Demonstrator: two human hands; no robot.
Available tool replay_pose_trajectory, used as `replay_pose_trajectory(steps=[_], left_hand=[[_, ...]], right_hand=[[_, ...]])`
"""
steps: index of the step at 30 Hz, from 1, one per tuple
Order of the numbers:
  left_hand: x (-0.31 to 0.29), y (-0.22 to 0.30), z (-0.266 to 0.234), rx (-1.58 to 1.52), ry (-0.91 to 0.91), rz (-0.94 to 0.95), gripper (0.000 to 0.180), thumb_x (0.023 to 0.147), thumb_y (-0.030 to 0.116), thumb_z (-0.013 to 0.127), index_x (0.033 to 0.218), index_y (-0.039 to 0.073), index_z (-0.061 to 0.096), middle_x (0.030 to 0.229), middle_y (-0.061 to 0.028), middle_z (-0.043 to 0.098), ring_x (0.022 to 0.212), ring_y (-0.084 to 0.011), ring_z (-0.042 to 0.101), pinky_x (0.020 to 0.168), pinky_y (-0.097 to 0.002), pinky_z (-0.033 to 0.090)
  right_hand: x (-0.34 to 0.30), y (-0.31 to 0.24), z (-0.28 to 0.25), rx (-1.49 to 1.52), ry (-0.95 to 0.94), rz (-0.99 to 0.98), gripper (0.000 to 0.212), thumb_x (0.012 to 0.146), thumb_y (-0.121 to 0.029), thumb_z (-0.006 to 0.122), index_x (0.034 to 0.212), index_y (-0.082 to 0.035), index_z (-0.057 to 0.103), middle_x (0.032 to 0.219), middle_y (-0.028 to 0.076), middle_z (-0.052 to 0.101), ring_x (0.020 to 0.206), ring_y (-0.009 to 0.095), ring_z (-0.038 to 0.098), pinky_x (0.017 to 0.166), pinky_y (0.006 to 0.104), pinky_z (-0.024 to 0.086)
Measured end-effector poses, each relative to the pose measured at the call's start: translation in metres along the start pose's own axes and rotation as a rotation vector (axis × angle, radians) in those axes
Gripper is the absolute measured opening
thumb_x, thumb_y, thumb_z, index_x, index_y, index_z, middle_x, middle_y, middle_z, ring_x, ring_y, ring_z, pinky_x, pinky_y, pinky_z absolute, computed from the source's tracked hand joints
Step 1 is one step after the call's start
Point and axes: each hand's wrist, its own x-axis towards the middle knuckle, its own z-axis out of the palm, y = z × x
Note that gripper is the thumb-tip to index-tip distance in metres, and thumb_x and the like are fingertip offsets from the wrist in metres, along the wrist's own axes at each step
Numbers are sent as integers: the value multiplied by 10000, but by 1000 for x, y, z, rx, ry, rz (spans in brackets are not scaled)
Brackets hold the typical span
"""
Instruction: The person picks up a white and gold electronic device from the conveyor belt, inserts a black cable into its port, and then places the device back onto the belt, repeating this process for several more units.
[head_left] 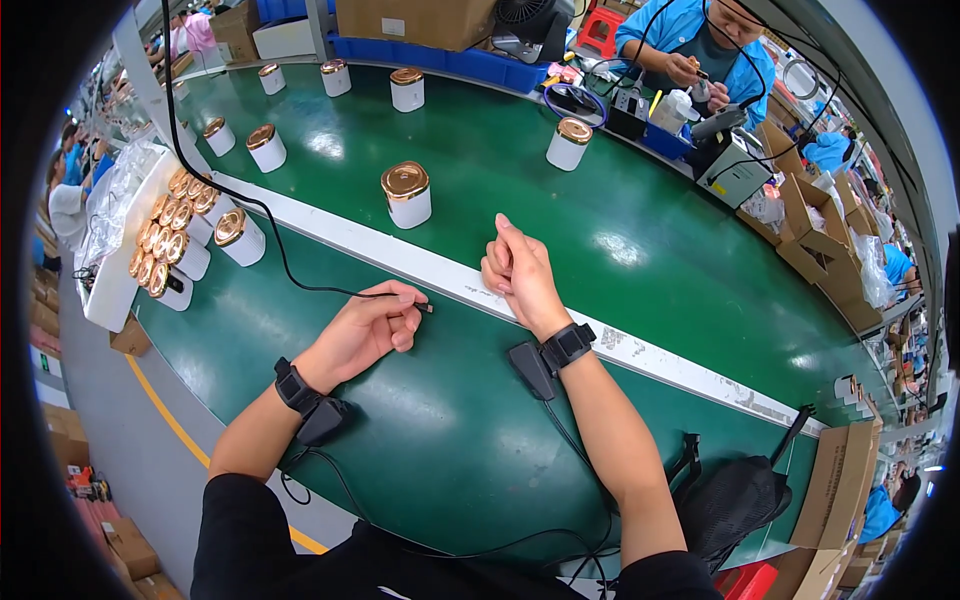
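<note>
While gold-lidded jars (177,247) are crowding the left side, the left hand (365,335) is pinching a black cable (330,290).
Its plug (425,307) is poking out beyond that hand, over the green table (450,410); farther right, the right hand (525,275) is forming a loose curl over a white strip (650,355), and whether it is gripping anything I cannot tell.

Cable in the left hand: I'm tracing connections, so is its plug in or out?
Out: the plug sticks out bare beyond the left hand, with nothing attached.
</note>
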Motion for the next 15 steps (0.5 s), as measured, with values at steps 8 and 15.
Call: replay_pose_trajectory(steps=[8,15], left_hand=[[-6,0,-1,2,-25,15,167,993,131,511,1063,13,606,775,-57,593,623,-138,484,612,-290,390],[-18,1,-32,-30,-62,75,186,998,166,517,1052,6,596,771,-61,598,644,-145,515,610,-294,422]], right_hand=[[-2,1,0,24,-7,8,496,1030,-342,485,622,-108,327,526,-28,246,440,94,252,441,271,215],[23,-17,-25,-240,557,-215,375,968,-300,597,679,-103,461,562,-24,386,455,105,367,434,272,301]])
